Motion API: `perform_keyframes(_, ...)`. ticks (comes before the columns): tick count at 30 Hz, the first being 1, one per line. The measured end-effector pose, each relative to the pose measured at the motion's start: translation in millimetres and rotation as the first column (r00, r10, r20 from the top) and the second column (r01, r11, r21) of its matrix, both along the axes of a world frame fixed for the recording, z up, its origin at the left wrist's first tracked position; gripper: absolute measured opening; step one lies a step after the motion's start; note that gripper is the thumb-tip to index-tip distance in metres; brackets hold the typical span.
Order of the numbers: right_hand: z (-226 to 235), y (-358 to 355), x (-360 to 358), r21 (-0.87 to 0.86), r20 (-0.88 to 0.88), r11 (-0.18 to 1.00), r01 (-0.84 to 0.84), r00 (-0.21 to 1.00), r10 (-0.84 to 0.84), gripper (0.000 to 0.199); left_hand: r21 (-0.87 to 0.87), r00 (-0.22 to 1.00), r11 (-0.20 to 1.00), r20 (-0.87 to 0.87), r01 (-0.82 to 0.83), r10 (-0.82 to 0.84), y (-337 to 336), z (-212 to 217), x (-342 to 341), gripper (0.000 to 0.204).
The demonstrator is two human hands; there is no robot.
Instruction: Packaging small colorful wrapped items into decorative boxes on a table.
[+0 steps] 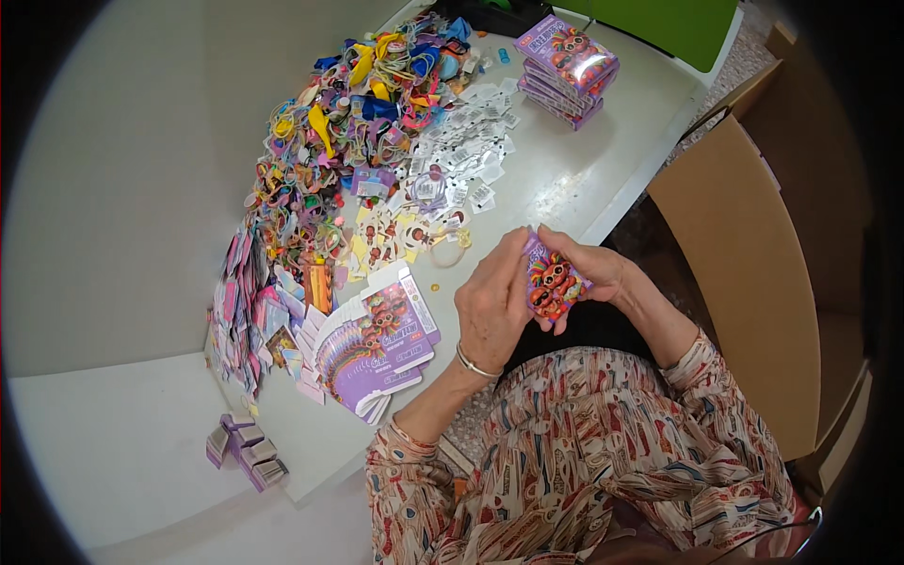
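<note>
Where left hand [493, 299] nears right hand [603, 271], fingers clasp a rectangular purple cardboard box [556, 281]. Flattened purple cartons [367, 379] fan leftward.

Can see an open carton [744, 273] at right — also, at top, a green board [673, 28] near a black object [485, 19].

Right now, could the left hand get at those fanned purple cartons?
Probably yes: the fanned purple cartons lie close by the left hand with nothing visibly between, though it is holding the small purple box.
</note>
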State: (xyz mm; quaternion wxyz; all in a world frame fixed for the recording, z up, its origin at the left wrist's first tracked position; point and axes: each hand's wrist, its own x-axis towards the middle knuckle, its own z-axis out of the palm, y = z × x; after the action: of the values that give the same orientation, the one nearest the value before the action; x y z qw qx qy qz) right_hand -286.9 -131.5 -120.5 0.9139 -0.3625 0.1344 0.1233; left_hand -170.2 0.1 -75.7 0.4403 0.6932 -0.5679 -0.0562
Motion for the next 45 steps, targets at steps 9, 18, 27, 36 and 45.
perform_keyframes(9,4,-27,4,0.129,0.024,0.985,0.117,0.992,-0.121,0.083,-0.028,0.958,1.000,-0.288,0.008,-0.016,-15,2,22,0.019)
perform_keyframes(18,39,-51,-19,-0.505,0.117,0.685,0.525,0.828,-0.549,0.073,-0.071,0.754,0.997,-0.657,-0.040,-0.016,-67,36,60,0.021)
perform_keyframes(27,87,-107,-22,-0.777,0.612,-0.557,0.294,0.559,-0.559,0.105,-0.242,0.678,0.970,-0.711,0.017,-0.189,-209,63,58,0.019)
perform_keyframes(36,105,-158,3,-0.889,0.458,-0.285,0.358,0.700,-0.548,0.080,-0.277,0.812,0.948,-0.583,-0.159,-0.034,-220,31,65,0.023)
perform_keyframes(45,90,-194,2,-0.887,0.447,-0.172,0.429,0.701,-0.556,0.091,-0.047,0.501,0.993,-0.865,-0.105,0.013,-187,-54,10,0.029)
